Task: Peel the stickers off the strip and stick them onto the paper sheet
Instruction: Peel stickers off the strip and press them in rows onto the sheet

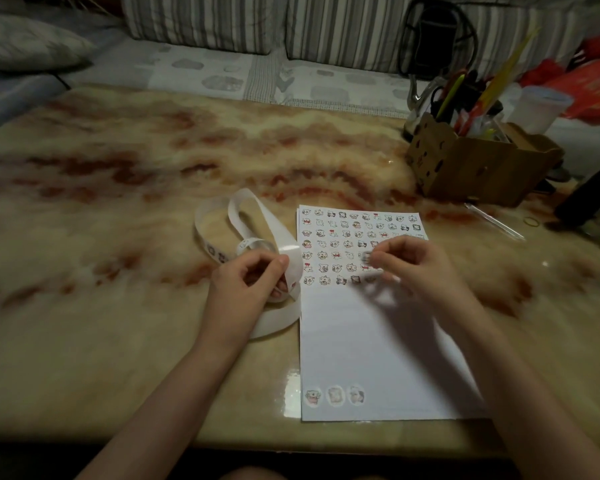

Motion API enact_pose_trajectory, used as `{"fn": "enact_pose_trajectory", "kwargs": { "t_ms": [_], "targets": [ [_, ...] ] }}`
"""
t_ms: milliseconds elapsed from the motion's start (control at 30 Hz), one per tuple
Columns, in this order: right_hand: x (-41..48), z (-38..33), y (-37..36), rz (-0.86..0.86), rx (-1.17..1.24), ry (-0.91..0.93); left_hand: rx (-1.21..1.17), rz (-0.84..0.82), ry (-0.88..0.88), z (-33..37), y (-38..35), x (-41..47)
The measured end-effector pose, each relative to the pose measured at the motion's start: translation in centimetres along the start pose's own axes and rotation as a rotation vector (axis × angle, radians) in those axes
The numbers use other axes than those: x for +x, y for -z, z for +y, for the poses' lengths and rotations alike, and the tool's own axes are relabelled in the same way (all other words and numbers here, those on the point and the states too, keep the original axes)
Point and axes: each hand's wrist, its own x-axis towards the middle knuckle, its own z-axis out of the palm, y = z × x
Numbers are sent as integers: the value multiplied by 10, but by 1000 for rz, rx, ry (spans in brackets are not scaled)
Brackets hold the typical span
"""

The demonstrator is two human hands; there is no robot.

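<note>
A white paper sheet [371, 344] lies on the marble-patterned table, its upper part covered with several rows of small cartoon stickers. Three larger stickers [335, 395] sit in its lower left corner. A long white sticker strip [253, 220] curls in loops left of the sheet. My left hand [248, 282] pinches the strip beside the sheet's left edge. My right hand [416, 268] hovers over the sticker rows and holds a small sticker [367, 257] between thumb and fingertips, just above the paper.
A cardboard box [478, 164] full of pens and scissors stands at the back right. A clear pen [496, 221] and a rubber band [531, 221] lie near it. A dark object [589, 195] sits at the right edge. A striped sofa lies beyond the table.
</note>
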Motion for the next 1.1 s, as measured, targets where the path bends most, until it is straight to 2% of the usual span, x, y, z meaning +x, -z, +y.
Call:
{"fn": "enact_pose_trajectory", "kwargs": {
  "t_ms": [133, 267, 1100],
  "targets": [
    [13, 13, 27, 8, -193, -89, 18, 2, 2, -1, 0, 0],
    [21, 25, 35, 27, -301, -90, 13, -7, 6, 0, 0, 0],
    [20, 34, 33, 2, -374, -57, 24, -10, 0, 0, -1, -1]
  ]
}}
